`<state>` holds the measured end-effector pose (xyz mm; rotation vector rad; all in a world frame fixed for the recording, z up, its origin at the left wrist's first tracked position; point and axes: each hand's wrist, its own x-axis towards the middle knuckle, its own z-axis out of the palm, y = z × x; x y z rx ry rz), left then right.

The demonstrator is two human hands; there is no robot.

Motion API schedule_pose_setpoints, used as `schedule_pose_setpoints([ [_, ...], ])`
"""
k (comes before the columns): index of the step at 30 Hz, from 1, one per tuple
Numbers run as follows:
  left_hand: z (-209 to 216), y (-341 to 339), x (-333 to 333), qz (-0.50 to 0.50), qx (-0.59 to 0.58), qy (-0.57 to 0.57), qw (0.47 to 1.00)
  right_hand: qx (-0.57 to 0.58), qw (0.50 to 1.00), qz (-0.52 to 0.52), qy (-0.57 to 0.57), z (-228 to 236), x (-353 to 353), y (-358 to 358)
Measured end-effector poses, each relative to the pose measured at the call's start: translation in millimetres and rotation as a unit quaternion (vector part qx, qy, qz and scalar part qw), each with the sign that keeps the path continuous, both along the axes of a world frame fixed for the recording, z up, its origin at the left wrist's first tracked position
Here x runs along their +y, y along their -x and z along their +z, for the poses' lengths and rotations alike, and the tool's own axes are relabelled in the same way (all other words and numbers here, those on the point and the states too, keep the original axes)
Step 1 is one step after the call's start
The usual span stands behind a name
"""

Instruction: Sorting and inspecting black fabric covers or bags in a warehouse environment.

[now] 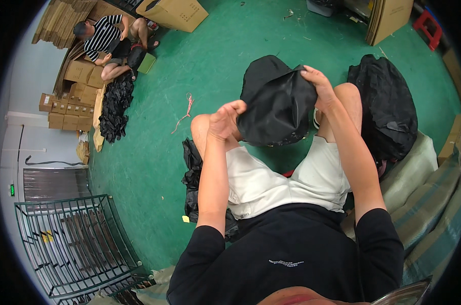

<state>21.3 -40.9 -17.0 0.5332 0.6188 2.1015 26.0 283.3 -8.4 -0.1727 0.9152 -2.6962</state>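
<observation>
Between my knees hangs a floppy, smooth black piece of sheet material (279,114), creased across its middle; it could be a bag or a cover, I cannot tell which. My left hand (226,119) is closed at its left edge, with the thumb and fingers drawn together. At its upper right edge, my right hand (319,85) pinches the material between thumb and fingers. A rounded flap stands up at the far side. The underside and whatever lies beneath it are hidden.
A large black bundle (385,107) lies beside my right leg, with woven sacks (429,198) nearer me. Crumpled black pieces (191,175) lie by my left leg. At the far left a seated person (106,43) handles dark material near cardboard boxes (78,104). A red stool (428,29) stands far right.
</observation>
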Motion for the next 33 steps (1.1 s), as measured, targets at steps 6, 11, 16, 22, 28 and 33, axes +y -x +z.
schedule_pose_setpoints([
  [6,1,-21,34,0.028,-0.037,0.23,0.972,-0.018,0.999,0.016,-0.047,-8,-19,0],
  [11,-14,-20,29,0.074,-0.012,0.216,0.974,-0.09,0.993,0.001,-0.079,-3,-24,-6],
  [16,-25,-23,22,0.141,-0.147,-0.06,0.977,-0.054,0.991,0.096,0.077,2,-14,-17],
  [22,-27,-32,38,0.125,-0.182,-0.158,0.963,0.044,0.977,0.158,0.134,24,-17,-26],
  [28,8,-32,36,0.206,-0.08,0.094,0.971,0.032,0.984,0.124,-0.121,10,-7,-22],
  [33,-7,-20,31,0.282,-0.007,0.198,0.939,-0.004,0.974,0.065,-0.215,0,-15,-16],
])
